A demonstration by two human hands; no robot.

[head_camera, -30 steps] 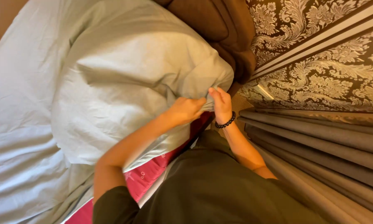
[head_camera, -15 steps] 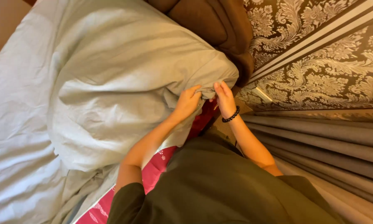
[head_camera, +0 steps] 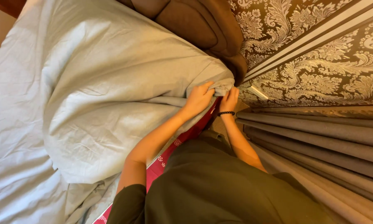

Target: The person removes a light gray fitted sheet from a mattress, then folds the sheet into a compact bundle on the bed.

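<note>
Bed sheet: one pale grey-blue cotton sheet [head_camera: 12, 137] spreads wrinkled over the whole left side and runs out of view at the left and bottom edges.
Pillow: one large pillow in a pale grey-blue fabric case [head_camera: 112, 95] lies on top of that sheet, its near corner bunched to a point at the right, just beside the headboard.
Headboard: one padded brown headboard [head_camera: 195, 25] at the top, its lower end touching the pillow's bunched corner.
Wall: dark damask-patterned wallpaper [head_camera: 319, 79] with pale trim strips fills the upper right.
Curtain: one grey pleated curtain [head_camera: 319, 141] hangs along the right, close against the person's right arm, so there is little room on that side.
Mattress edge: one red strip with small white flowers [head_camera: 170, 153] shows between the sheet and the person's dark shirt.
Left hand [head_camera: 199, 98]: closed over the pillow case's bunched corner, fingers curled into the cloth.
Right hand [head_camera: 229, 99]: fingers pinched on the same corner from the other side, just beside the left hand.
Bracelet: one black beaded bracelet [head_camera: 226, 113] on the right wrist.
Open room: wide on the left over the sheet; cramped at the corner.
</note>
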